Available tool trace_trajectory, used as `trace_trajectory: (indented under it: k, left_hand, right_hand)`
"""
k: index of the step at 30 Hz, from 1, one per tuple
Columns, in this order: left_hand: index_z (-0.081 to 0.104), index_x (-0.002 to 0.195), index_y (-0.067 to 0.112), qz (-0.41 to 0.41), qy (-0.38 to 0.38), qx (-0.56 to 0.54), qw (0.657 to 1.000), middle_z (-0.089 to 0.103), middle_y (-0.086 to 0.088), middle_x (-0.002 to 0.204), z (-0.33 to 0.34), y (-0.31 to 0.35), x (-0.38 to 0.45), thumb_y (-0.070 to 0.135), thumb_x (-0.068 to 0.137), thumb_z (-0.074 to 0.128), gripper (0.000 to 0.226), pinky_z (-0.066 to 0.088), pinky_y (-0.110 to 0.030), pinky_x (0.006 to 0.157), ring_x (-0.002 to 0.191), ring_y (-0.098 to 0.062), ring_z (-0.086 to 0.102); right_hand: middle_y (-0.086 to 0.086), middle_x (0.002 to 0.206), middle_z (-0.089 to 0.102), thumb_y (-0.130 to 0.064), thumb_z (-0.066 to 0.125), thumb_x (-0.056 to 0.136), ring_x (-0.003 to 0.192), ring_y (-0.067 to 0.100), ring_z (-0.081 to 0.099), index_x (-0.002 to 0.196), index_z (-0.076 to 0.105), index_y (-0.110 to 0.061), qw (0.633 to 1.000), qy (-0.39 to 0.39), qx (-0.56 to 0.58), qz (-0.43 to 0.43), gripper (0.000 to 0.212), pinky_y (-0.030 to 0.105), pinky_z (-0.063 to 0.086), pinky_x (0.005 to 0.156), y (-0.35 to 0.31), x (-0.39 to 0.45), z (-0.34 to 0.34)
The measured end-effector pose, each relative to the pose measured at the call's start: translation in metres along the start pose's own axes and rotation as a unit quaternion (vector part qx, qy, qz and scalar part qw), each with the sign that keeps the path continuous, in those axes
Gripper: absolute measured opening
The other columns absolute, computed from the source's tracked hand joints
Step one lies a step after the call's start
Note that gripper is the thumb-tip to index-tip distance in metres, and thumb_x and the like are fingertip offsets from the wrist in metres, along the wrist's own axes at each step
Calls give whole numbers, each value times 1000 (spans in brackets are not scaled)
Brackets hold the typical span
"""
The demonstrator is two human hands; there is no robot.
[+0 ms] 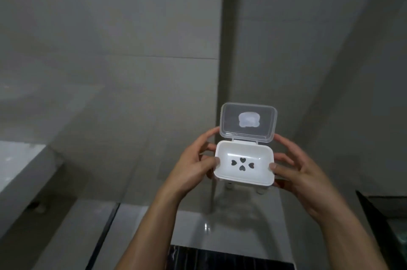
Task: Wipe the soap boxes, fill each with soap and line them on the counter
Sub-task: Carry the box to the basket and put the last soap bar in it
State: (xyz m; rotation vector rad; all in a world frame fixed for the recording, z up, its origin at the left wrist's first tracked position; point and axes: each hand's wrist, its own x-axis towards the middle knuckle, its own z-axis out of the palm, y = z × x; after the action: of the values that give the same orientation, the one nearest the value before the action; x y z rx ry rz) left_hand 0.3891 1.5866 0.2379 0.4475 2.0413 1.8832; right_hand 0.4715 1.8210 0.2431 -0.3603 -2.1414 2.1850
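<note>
The left hand (193,159) grips the white soap box (244,164) at nine o'clock, the right hand (297,168) at three. Its clear lid (248,123) stands open at twelve o'clock, above four heart-shaped holes (242,164).

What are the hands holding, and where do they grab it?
Both hands hold the soap box with its lid open: left hand on its left side, right hand on its right side.

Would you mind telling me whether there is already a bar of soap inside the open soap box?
No, the white tray of the soap box is bare, showing only its four heart-shaped drain holes.
</note>
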Motion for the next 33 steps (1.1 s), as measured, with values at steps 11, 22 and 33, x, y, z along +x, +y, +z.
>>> trace_trajectory:
  k: [11,22,33]
  left_hand:
    - [51,140,34,-1,184,7,983,63,-8,102,-162,-10,-94,-6,83,53,70,46,-28,55,65,-15,52]
    - [53,139,34,-9,328,20,944,62,-3,110,-325,-46,-220,1,78,52,69,45,-14,56,59,-2,58]
    - [53,136,41,-56,527,28,847,61,5,111,-428,-72,-352,14,76,51,66,46,-14,59,69,-2,62]
  right_hand:
    - [10,109,73,8,60,90,97,30,72,134,57,-38,989,-148,-26,-14,64,37,60,70,-11,25,192]
    - [7,105,75,10,60,88,94,27,73,124,63,-45,962,-271,-41,-4,66,36,59,66,19,10,409]
    - [4,98,77,13,56,88,86,18,75,128,60,-38,886,-457,-80,9,65,29,59,62,36,-17,610]
